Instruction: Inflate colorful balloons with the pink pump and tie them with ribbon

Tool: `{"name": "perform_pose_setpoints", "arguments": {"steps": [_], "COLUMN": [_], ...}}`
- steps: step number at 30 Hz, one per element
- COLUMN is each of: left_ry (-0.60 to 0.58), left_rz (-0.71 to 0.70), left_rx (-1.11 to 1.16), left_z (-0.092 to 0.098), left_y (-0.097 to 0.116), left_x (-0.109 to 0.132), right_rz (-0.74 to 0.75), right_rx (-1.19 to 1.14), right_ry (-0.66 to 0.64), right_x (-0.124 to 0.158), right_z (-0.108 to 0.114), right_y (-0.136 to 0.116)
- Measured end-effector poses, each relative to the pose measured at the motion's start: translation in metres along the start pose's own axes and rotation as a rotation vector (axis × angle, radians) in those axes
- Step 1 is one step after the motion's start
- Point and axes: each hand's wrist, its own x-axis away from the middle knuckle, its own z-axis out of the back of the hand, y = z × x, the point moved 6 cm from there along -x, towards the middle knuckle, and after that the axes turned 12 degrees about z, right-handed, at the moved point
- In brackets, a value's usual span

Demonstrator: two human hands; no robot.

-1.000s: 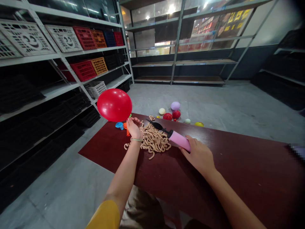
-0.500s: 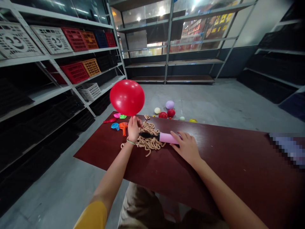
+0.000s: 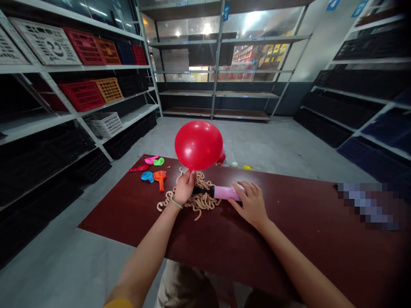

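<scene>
- Left hand (image 3: 185, 188) is up off the table (image 3: 289, 244), thumb and fingers pinched tight on the neck of the red balloon (image 3: 198, 144).
- The balloon is full and round, right above that fist, its neck running straight down into the pinch.
- There is a thin band (image 3: 176, 202) on the left wrist.
- Right hand (image 3: 252, 204) lies palm-down on the pump (image 3: 224, 192), fingers curled over the near end of its pink barrel.
- The pump lies flat on the table, with its black tip pointing at the left hand and ending just beside it.
- A tan pile (image 3: 201, 203) of curly strands sits under the left hand and the pump's tip.
- Flat balloons (image 3: 159, 175) in pink, green, red, blue and orange lie on the table to the left of the left hand, a little apart from it.
- More small balloons (image 3: 247, 167) are on the floor past the table's far edge, partly hidden behind the red one.
- Shelves (image 3: 135, 115) with red, orange and white crates (image 3: 81, 94) run along the left.
</scene>
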Motion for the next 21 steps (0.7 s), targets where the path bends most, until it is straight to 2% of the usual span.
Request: {"name": "perform_pose_setpoints", "arguments": {"steps": [4,7,10,14,17,21], "left_ry": [-0.022,-0.01,-0.042,-0.102,-0.153,-0.18], "left_rz": [0.012,-0.019,-0.107,-0.205,-0.224,-0.207], "left_rx": [-0.088,-0.215,-0.332,-0.475,-0.62,-0.835], "left_z": [-0.003,-0.005,-0.01,-0.019,-0.023,-0.025], "left_y": [0.004,0.006,0.007,0.008,0.009,0.01], "left_x": [0.002,0.002,0.004,0.01,0.014,0.016], "right_rz": [-0.012,0.056,0.224,0.496,0.571,0.566], "right_rx": [0.051,0.128,0.186,0.181,0.214,0.216], "right_ry": [0.142,0.205,0.059,-0.159,-0.19,-0.192], "right_x": [-0.006,-0.033,-0.077,-0.126,-0.143,-0.146], "right_z": [0.015,0.04,0.059,0.063,0.053,0.036], "right_y": [-0.004,-0.015,-0.034,-0.059,-0.065,-0.062]}}
